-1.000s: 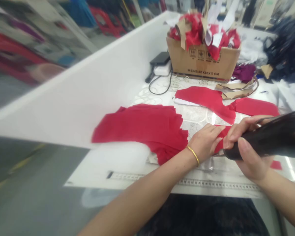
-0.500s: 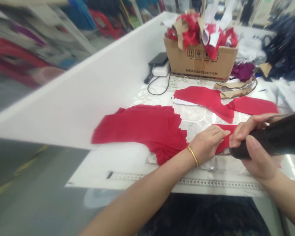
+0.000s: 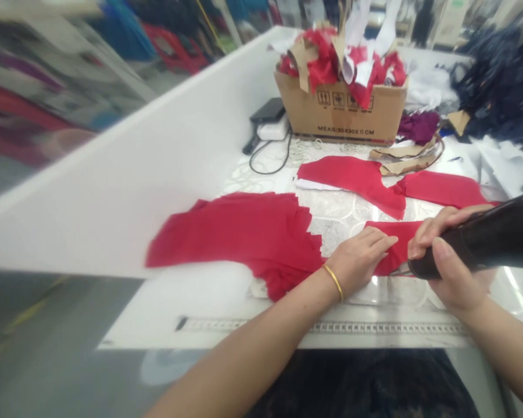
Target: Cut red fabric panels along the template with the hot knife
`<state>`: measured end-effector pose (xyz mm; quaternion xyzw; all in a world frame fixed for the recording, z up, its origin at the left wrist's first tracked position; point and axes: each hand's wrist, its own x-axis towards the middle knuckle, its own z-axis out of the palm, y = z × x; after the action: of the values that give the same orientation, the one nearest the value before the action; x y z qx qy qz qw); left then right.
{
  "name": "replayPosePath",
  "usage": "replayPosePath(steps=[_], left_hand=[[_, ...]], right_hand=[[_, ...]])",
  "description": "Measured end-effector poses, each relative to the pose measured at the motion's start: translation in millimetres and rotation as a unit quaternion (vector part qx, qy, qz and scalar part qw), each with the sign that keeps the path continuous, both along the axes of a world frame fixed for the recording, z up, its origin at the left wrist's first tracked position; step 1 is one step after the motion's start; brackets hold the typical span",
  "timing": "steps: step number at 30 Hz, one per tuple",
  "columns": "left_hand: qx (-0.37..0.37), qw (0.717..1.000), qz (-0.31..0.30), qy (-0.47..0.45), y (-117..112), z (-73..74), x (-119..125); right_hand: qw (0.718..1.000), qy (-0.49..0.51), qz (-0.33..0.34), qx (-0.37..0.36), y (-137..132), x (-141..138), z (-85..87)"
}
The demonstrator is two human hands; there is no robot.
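My left hand (image 3: 361, 258), a gold bangle at its wrist, presses its bunched fingers onto a small red fabric piece (image 3: 401, 237) at the right of the table. Wrapped in my right hand (image 3: 455, 261) is a thick black handheld tool (image 3: 492, 235), which points left. A thin metal part (image 3: 401, 270) shows at the tool's tip, by the fabric's lower edge; its exact form is unclear. Left of my hands lies a stack of red fabric pieces (image 3: 235, 232) with stepped edges. Beyond my hands, another red piece (image 3: 348, 177) lies flat with white material under its edge.
A cardboard box (image 3: 340, 116) full of red, white and brown scraps stands at the back. Beside it are a dark and white device (image 3: 272, 128) with a cable, and dark cloth (image 3: 501, 87). A white side wall (image 3: 157, 145) borders the left; a ruler strip (image 3: 357, 328) runs along the front.
The whole view has shifted slightly, so the table things sit farther left. The tool's tip is slightly farther right relative to my left hand, which stays on the red fabric.
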<state>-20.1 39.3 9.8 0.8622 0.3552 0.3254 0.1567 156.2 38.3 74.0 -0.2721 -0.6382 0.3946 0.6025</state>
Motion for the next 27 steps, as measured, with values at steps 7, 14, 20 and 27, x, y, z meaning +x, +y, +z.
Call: replayPosePath(steps=[7,14,20,27], left_hand=[[0.043,0.999,-0.015,0.025,-8,-0.8,5],[0.074,0.991,-0.062,0.089,-5,-7.8,15],[0.071,0.988,-0.068,0.117,4,-7.9,24],[0.060,0.989,-0.068,0.113,4,-11.9,25]], right_hand=[[0.999,0.041,0.005,-0.028,-4,14,4.6],[0.997,0.061,-0.024,-0.033,-1,37,5.9],[0.997,0.036,-0.058,-0.042,-2,42,2.4],[0.992,0.041,-0.114,-0.029,1,40,-6.3]])
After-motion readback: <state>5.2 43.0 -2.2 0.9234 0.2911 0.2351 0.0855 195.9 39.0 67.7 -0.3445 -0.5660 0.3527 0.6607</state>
